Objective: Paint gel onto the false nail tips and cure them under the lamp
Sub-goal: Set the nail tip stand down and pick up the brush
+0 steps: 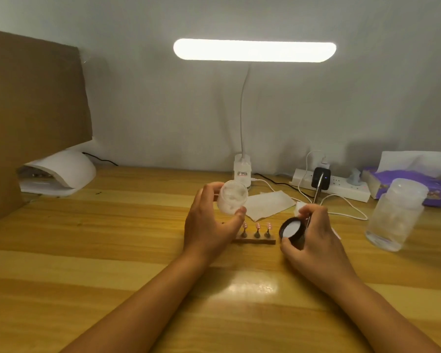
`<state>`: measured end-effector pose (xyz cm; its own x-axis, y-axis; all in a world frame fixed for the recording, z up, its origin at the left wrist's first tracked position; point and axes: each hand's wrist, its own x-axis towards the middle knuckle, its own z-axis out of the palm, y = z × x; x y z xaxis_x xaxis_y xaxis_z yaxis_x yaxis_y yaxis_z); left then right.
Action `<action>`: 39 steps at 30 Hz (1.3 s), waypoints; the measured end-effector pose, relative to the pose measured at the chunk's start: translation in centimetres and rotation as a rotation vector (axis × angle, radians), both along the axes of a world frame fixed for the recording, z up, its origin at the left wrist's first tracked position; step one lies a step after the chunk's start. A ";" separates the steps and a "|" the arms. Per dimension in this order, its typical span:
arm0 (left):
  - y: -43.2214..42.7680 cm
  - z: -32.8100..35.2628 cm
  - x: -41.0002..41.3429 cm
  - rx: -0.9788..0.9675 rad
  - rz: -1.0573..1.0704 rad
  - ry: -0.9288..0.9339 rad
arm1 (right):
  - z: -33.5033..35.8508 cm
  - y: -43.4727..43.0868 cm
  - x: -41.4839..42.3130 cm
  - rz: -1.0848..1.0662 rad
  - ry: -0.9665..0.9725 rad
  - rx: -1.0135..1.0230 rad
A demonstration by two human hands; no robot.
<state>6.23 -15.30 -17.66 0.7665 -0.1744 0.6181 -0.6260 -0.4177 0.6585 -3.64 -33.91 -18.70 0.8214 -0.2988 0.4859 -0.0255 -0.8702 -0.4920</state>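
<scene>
Left hand [209,225] is curled round the white jar [231,197], held off the desk [112,250] and tipped so its open mouth faces back and to the right. Right hand [313,238] pinches the black lid [292,231], white liner up, with a thin metal tool [316,197] clamped against it by the same fingers. The tool's long axis runs up and away toward the far edge, so as I read it the working end must swing left to reach the jar.

The nail tips [257,226] stand upright in a row on their strip, mid-desk between both hands and just beside the left thumb. The curing lamp [61,171] sits at the far-left corner, well apart, on the left hand's side.

The desk lamp's label [243,174] has print too small to read; same for the purple tissue pack [405,179].
</scene>
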 end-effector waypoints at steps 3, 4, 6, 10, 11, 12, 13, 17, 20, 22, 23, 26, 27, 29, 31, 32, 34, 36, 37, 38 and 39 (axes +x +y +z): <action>-0.2 0.0 -0.5 0.071 -0.057 -0.083 | -0.2 -0.3 0.4 -0.068 0.066 -0.050; -0.4 0.0 -0.7 0.096 -0.078 -0.124 | -0.2 -0.3 0.4 -0.086 0.075 -0.066; -0.5 0.1 -1.1 0.128 -0.101 -0.177 | -0.3 -0.3 0.5 -0.094 0.084 -0.076; -0.4 0.2 -1.2 0.160 -0.112 -0.184 | 0.9 0.4 0.2 -0.015 -0.164 0.081; -0.4 0.2 -1.2 0.164 -0.115 -0.177 | 1.4 0.7 -0.1 0.003 -0.286 0.106; -0.3 0.2 -1.3 0.167 -0.117 -0.174 | 1.9 0.9 -0.4 0.012 -0.392 0.112; -0.4 0.1 -1.3 0.170 -0.117 -0.176 | 2.5 1.1 -0.7 0.017 -0.470 0.111; -0.5 0.0 -1.4 0.190 -0.117 -0.204 | 4.3 2.1 -2.0 0.059 -0.604 0.106; -0.5 0.1 -1.4 0.213 -0.105 -0.218 | 4.8 3.1 -2.7 0.136 -0.659 0.101; -0.5 0.2 -1.4 0.233 -0.100 -0.225 | 4.6 3.7 -2.9 0.209 -0.671 0.076; -0.6 0.2 -1.4 0.241 -0.102 -0.235 | 4.5 3.9 -2.9 0.232 -0.661 0.039; -0.7 0.2 -1.6 0.262 -0.103 -0.265 | 3.4 3.9 -2.6 0.220 -0.580 -0.118; -0.7 0.2 -1.6 0.267 -0.099 -0.274 | 3.1 3.7 -2.4 0.201 -0.542 -0.145; -0.7 0.2 -1.6 0.279 -0.095 -0.284 | 2.7 3.4 -2.2 0.172 -0.477 -0.134; -0.6 0.2 -1.7 0.284 -0.098 -0.290 | 2.4 3.2 -1.9 0.153 -0.455 -0.118; -0.7 0.2 -1.7 0.284 -0.099 -0.294 | 2.4 3.2 -1.8 0.144 -0.449 -0.123; -0.7 0.2 -1.6 0.287 -0.098 -0.300 | 2.3 3.3 -1.7 0.134 -0.434 -0.150; -0.7 0.1 -1.7 0.292 -0.097 -0.298 | 2.2 3.4 -1.7 0.129 -0.429 -0.175; -0.7 0.1 -1.7 0.291 -0.097 -0.299 | 2.1 3.4 -1.7 0.124 -0.433 -0.179; -0.7 0.1 -1.7 0.289 -0.098 -0.299 | 2.1 3.4 -1.8 0.117 -0.440 -0.178; -0.7 0.1 -1.7 0.287 -0.099 -0.299 | 2.1 3.4 -1.8 0.110 -0.451 -0.175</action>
